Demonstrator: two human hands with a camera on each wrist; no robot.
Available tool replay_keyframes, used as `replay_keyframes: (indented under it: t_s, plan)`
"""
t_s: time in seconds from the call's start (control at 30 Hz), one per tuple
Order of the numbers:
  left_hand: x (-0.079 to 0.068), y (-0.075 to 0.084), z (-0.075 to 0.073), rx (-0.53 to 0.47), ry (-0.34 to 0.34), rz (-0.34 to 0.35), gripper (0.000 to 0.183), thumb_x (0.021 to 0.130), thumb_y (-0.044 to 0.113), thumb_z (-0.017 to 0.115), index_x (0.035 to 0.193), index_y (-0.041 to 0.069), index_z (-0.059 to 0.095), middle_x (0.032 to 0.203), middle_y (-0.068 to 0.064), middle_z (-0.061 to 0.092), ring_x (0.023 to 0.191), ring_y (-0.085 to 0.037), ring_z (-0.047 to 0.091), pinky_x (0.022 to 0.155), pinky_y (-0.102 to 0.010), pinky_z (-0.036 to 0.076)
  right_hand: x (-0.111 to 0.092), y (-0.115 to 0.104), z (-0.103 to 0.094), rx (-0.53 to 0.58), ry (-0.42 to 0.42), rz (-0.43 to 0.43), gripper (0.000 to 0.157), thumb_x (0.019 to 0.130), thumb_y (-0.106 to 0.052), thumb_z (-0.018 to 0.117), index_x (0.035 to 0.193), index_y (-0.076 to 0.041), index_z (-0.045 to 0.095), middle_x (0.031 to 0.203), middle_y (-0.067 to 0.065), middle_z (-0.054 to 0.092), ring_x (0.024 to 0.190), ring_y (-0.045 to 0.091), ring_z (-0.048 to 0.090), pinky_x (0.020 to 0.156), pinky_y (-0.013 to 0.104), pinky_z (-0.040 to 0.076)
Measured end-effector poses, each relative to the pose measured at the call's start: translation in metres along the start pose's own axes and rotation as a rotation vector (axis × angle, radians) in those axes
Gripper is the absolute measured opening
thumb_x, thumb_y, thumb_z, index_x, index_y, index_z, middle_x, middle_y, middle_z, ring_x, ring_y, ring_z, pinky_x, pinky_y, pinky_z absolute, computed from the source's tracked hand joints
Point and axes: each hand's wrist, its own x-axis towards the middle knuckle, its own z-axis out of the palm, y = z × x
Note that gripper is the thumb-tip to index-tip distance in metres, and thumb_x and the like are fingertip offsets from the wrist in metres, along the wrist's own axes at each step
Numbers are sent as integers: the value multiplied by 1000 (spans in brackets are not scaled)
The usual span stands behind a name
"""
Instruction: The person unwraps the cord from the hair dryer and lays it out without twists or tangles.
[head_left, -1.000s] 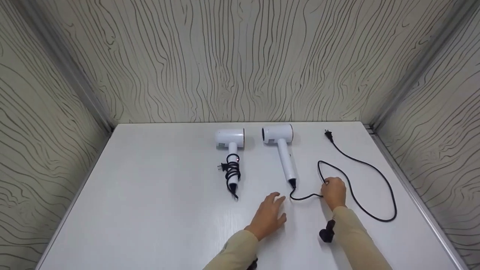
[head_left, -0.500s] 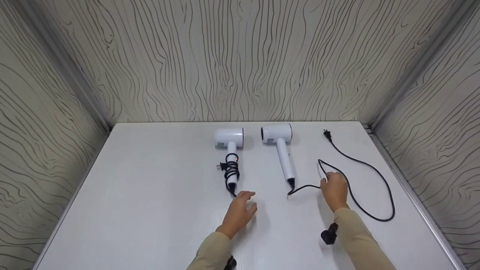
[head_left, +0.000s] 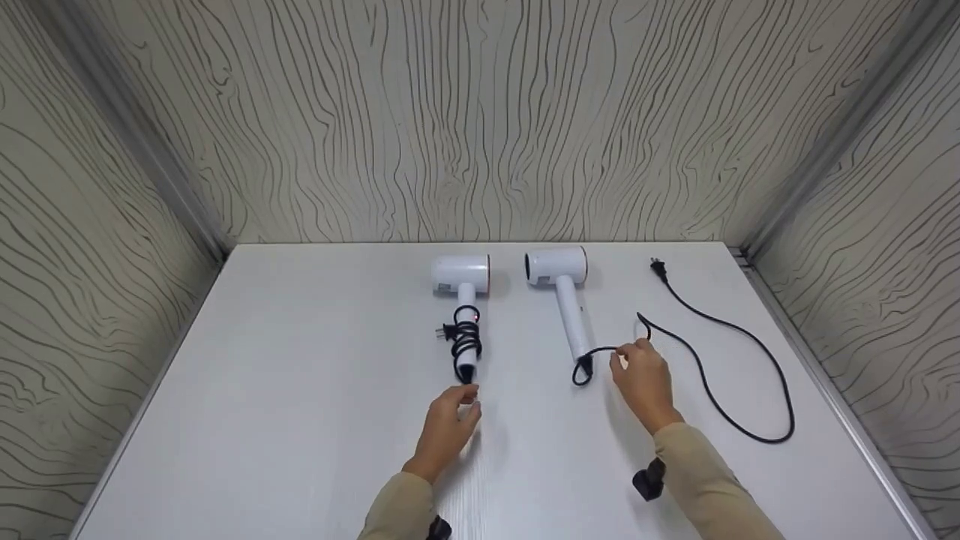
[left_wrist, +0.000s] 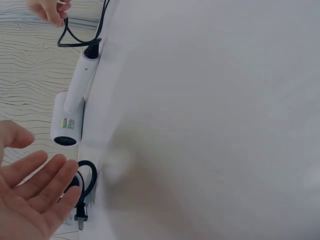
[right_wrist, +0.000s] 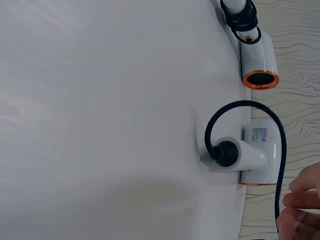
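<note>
Two white hair dryers lie at the back of the table. The right hair dryer [head_left: 572, 319] has its black cord [head_left: 784, 384] spread in a long loop to the right. My right hand [head_left: 645, 381] pinches that cord a short way from the handle; in the right wrist view the cord [right_wrist: 284, 150] arcs up from the handle's end. On the left hair dryer [head_left: 461, 274] the cord [head_left: 466, 341] is wound round the handle. My left hand [head_left: 442, 429] is just below that handle's end, holding nothing; its fingers [left_wrist: 42, 187] are extended in the left wrist view.
The unwound cord ends in a two-pin plug [head_left: 658, 270] near the table's back right. Another plug [head_left: 448, 331] sticks out left from the wound cord. Wood-grain panels [head_left: 480, 120] rise behind and beside the white table [head_left: 300, 375].
My left hand has moved left, from between the dryers to below the left one. My right hand has shifted left and slightly away with the cord, so the slack by the handle curls into a small loop.
</note>
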Motion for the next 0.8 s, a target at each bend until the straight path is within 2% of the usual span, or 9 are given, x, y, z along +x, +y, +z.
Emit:
replay_keyframes:
  t_s: [0.33,0.57,0.7,0.8]
  plan:
    - [0,-8,-9,-8,60,0,26,92,7,58,115,-4,63,108,-16,69,99,-28,66,91,-43,55,-13,-18,16,19,-37,-14,8,79,0,70,80,8,70,75,16,60,67,26,63,61,39,54]
    - [0,-12,-13,-17,84,-25,26,92,7,58,114,-5,63,109,-17,69,99,-28,66,92,-42,55,-31,-27,38,24,-145,32,17,77,-6,76,85,7,70,80,15,62,72,26,65,66,38,56]
    - [-2,-12,-12,-22,74,-38,27,92,8,58,115,-4,63,109,-17,69,101,-28,66,93,-42,54,-35,-28,51,-8,-126,18,22,74,-8,79,86,8,69,84,19,62,76,31,66,69,41,57]
    - [-3,-12,-12,-21,74,-28,26,93,9,58,115,-4,63,109,-17,69,100,-28,66,92,-41,54,-36,-29,57,-34,-111,12,19,73,-4,78,81,9,69,85,22,61,76,33,65,68,43,57]
